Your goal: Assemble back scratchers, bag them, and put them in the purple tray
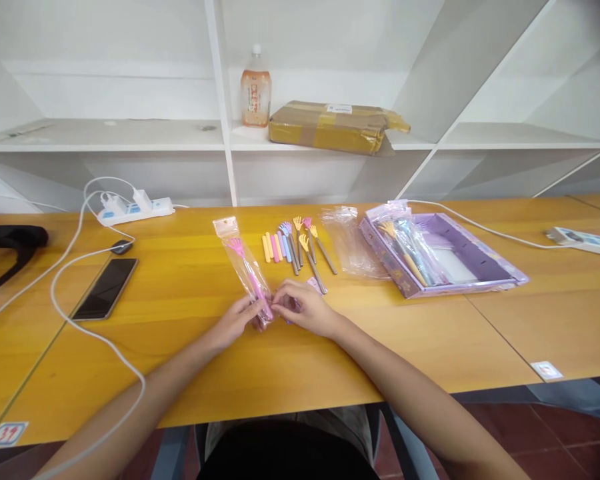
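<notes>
A pink back scratcher (254,280) lies inside a clear plastic bag (226,229), its hand-shaped head pointing up and left. My left hand (241,320) is closed around its handle end through the bag. With pinched fingers, my right hand (305,308) grips the bag's lower end. Something purple shows partly under that hand, too hidden to name. Just beyond lie several back scratcher heads on metal rods (314,260), in blue, yellow, pink and purple. Beside them is a row of loose coloured handles (274,247). Clear empty bags (354,247) lie to their right.
A purple box (490,285) at right holds bagged back scratchers (407,253). At left are a phone (106,289), a power strip (137,210) and a white cable (105,340) crossing above my left forearm. The shelf carries a bottle (256,93) and a taped carton (330,127).
</notes>
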A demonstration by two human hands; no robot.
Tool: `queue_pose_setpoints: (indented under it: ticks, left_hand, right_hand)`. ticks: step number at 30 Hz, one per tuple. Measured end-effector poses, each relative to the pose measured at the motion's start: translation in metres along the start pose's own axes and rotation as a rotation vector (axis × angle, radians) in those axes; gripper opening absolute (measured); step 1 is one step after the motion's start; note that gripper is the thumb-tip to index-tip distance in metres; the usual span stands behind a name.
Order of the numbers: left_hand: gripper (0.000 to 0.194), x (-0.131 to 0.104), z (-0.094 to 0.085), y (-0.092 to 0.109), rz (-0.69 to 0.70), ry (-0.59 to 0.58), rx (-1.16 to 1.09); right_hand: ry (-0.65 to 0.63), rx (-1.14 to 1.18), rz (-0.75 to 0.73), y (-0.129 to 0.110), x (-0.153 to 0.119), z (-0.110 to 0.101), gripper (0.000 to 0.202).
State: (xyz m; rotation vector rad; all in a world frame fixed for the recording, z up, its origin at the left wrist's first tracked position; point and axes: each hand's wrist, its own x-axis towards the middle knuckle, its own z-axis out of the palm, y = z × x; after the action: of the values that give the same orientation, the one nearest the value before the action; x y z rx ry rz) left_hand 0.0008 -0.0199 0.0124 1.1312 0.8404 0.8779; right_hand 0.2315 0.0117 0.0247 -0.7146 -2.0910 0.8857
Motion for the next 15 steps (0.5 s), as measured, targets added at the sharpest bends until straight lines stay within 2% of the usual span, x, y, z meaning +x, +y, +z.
queue_pose_setpoints:
  ticks: [6,11,15]
  left_hand:
    - [0.037,0.0023,-0.0005,0.0020,0.000,-0.025,0.091]
    - [0.033,0.0026,-0.0011,0.0024,-0.011,-0.029,0.123]
    - [0.032,0.0021,-0.0008,0.0004,0.006,-0.036,0.113]
  right_hand:
    - [0.024,0.054,0.058,0.0006,0.0007,0.0015,0.025]
    - [0.053,0.183,0.214,0.0046,0.0010,0.0031,0.039]
    - [0.026,0.369,0.322,0.0080,0.0009,0.0053,0.047]
